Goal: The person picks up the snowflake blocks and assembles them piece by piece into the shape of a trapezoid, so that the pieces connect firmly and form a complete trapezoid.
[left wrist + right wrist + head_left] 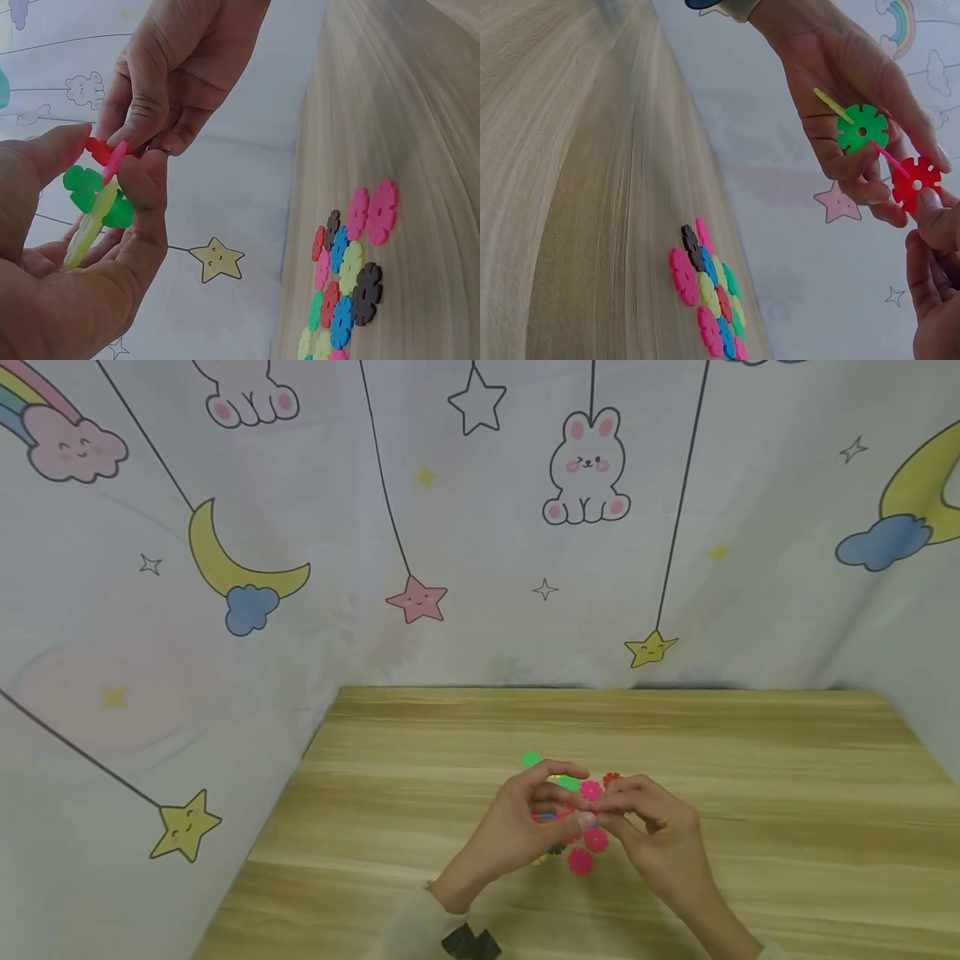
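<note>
Just above the table my two hands meet around a small chain of notched plastic discs. My left hand (517, 818) holds the chain, its thumb and fingers around the joined pieces. A yellow disc (91, 221) slots into a green disc (862, 129), and a pink disc (889, 157), seen edge-on, links the green one to a red disc (916, 182). Pinching the red disc between thumb and fingers is my right hand (667, 835). In the head view the hands largely hide the chain.
Several loose notched discs lie flat in a cluster under the hands on the wooden table (405, 760), among them a black disc (367, 292) and a pink disc (382, 211). A printed cloth (510, 635) hangs behind the table's far edge.
</note>
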